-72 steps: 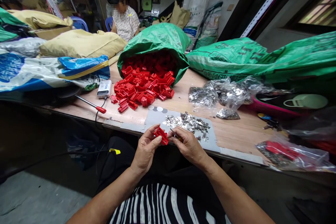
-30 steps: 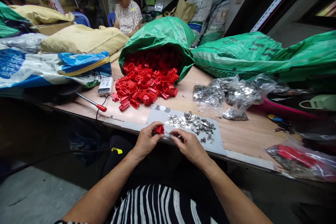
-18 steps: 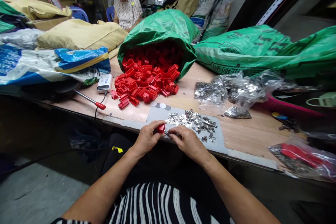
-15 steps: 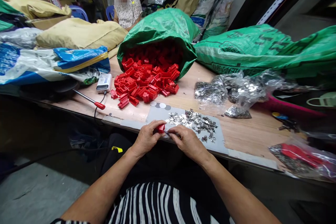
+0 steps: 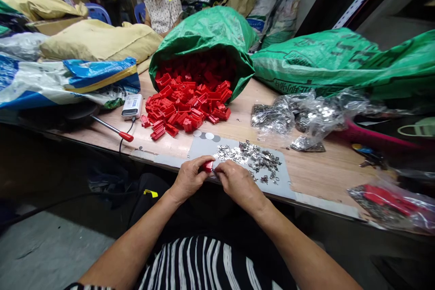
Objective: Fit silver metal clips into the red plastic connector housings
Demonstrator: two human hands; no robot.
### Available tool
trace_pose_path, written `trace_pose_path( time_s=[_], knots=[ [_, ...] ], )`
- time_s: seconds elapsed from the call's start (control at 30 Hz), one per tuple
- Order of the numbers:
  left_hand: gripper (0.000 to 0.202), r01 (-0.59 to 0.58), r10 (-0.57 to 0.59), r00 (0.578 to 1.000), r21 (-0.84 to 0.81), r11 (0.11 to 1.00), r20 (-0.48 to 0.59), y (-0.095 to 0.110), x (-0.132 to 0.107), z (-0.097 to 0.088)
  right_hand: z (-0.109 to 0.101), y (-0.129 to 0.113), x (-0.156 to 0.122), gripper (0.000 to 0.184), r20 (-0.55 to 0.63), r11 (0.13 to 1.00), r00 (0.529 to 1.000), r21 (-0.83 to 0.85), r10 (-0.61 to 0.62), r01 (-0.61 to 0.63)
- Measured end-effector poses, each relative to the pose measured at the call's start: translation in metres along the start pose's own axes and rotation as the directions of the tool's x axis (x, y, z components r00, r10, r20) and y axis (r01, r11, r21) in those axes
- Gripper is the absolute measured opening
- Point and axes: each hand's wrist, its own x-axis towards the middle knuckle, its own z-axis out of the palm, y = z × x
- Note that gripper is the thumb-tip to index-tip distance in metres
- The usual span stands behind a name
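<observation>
My left hand [image 5: 189,176] pinches a small red plastic part [image 5: 208,166] at the table's near edge. My right hand [image 5: 234,181] presses against it from the right, fingertips closed on a thin metal piece that is mostly hidden. Just beyond my hands a heap of small silver metal clips [image 5: 249,156] lies on a grey sheet [image 5: 204,147]. Farther back, many red plastic parts [image 5: 185,108] spill from an open green sack [image 5: 207,31].
A red-handled tool [image 5: 112,129] and a white device [image 5: 132,106] lie left of the red pile. Clear bags of metal clips [image 5: 299,115] sit at right, another bag [image 5: 390,204] at the near right. Sacks line the back; another person [image 5: 161,2] sits beyond.
My hands have drawn closer together, the right fingertips now against the red part. The part is turned and more covered by my left fingers. The view has shifted slightly.
</observation>
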Motion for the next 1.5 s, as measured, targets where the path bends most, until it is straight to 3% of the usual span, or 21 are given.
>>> trace_pose_path(
  time_s=[0.1,0.17,0.4,0.53,0.77,1.5],
  knots=[
    [0.036,-0.012,0.012,1.0,-0.007,1.0,-0.014,-0.002,0.001,0.001,0.0,-0.01,0.0,0.02,0.012,0.993,0.999,-0.107,0.046,-0.045],
    [0.035,-0.006,0.006,1.0,-0.021,1.0,-0.011,-0.003,0.001,0.0,0.001,-0.01,0.0,0.019,0.003,0.995,0.999,-0.093,0.042,-0.042],
    [0.035,0.031,-0.029,0.999,-0.059,0.998,0.033,-0.003,0.002,-0.004,0.005,0.014,-0.002,0.012,-0.062,0.974,0.996,0.215,-0.06,0.072],
    [0.034,0.036,-0.03,0.997,-0.094,0.995,0.065,-0.002,0.003,-0.006,-0.001,0.02,-0.005,0.013,-0.045,0.958,0.996,0.275,-0.073,0.083],
    [0.035,0.01,0.001,0.995,-0.099,0.995,0.104,-0.001,0.002,-0.009,-0.002,0.017,-0.006,0.013,-0.049,0.959,0.998,0.279,-0.034,0.046],
    [0.042,-0.006,0.015,0.994,-0.079,0.997,0.107,-0.002,0.002,-0.008,-0.003,0.023,0.001,0.016,-0.003,0.945,0.996,0.315,-0.089,0.085]
  ],
)
